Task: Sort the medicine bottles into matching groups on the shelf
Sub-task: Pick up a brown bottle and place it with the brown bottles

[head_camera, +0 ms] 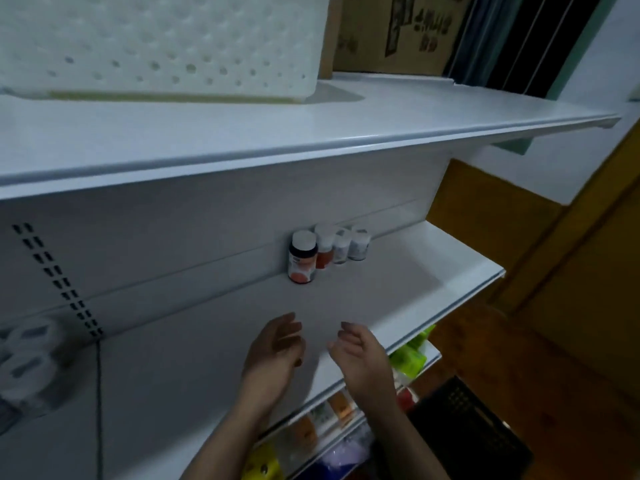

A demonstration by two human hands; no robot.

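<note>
I have both hands low in the view, at about six o'clock, over the front of the middle shelf (398,292); the left hand (277,351) and the right hand (360,355) face each other palm to palm with a gap between them; the fingers of each are loosely curled and apart, holding nothing and touching no bottle. The medicine bottles stand at twelve o'clock from my hands, well apart from them, upright in a tight row against the back panel of that shelf; nearest is a dark bottle (302,257) with a white cap and an orange label; just beside it at its one o'clock is an orange bottle (324,247); then come two pale bottles (341,250) (359,244) with white caps; their labels are too blurred for me to read. At eleven o'clock in the view a white perforated basket (166,46) sits on the top shelf (242,133), with a cardboard box (391,32) behind it at one o'clock; at nine o'clock I make out blurred white containers (27,358); at five o'clock a black crate (471,431) sits beside a green packet (412,355) on the shelf below.
</note>
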